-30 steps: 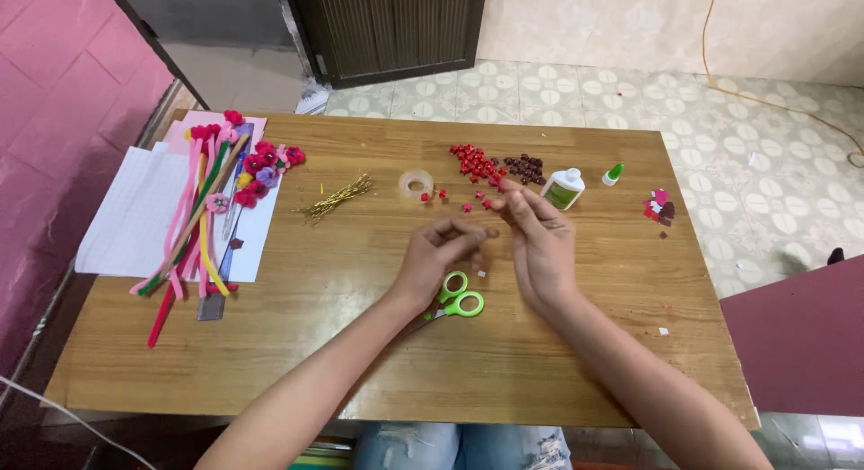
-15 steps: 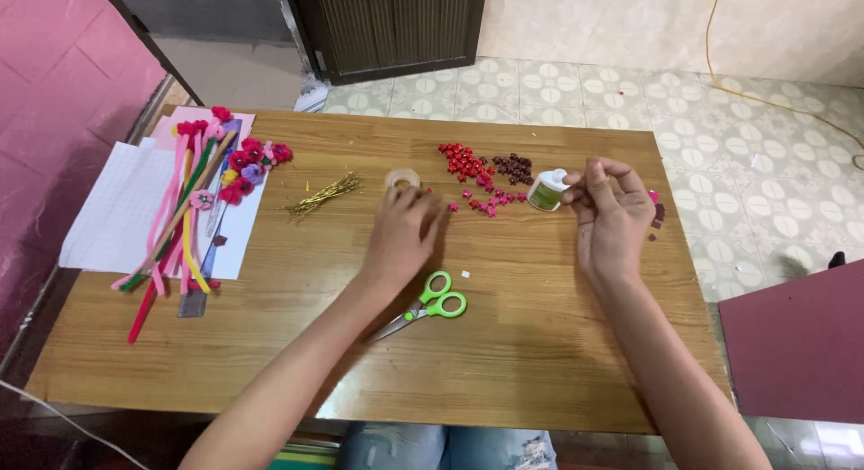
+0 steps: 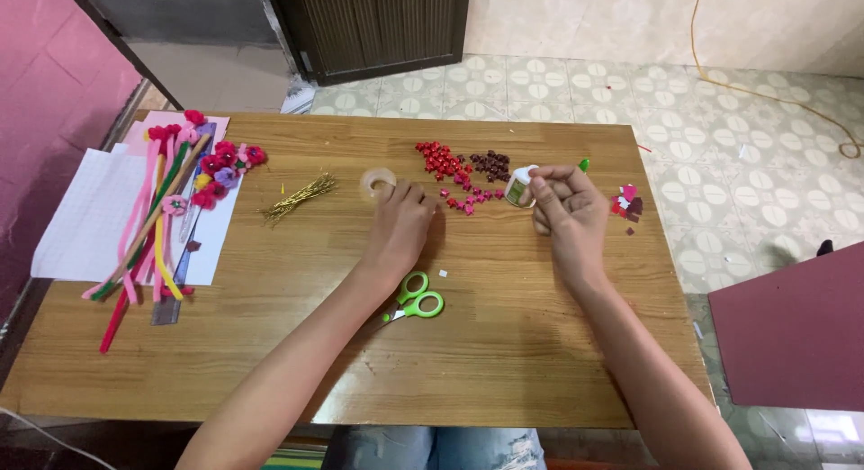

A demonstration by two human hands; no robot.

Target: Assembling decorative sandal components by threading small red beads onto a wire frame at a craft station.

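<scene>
- Wooden table carries the craft materials; both bare hands work near its far edge.
- The left hand lies palm down, fingertips touching a clear tape roll, fingers together but not gripped around it.
- The right hand has its fingers pinched on a small white glue bottle, just beside red paper flowers.
- Green scissors lie under the left forearm.
- Pipe cleaners rest on white paper at the left; gold wires lie near the tape.

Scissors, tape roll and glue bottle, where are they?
green scissors (image 3: 416, 301), head view, on the handle loops.
tape roll (image 3: 378, 182), head view, on its ring, by the left hand.
glue bottle (image 3: 518, 187), head view, on its white body.
</scene>
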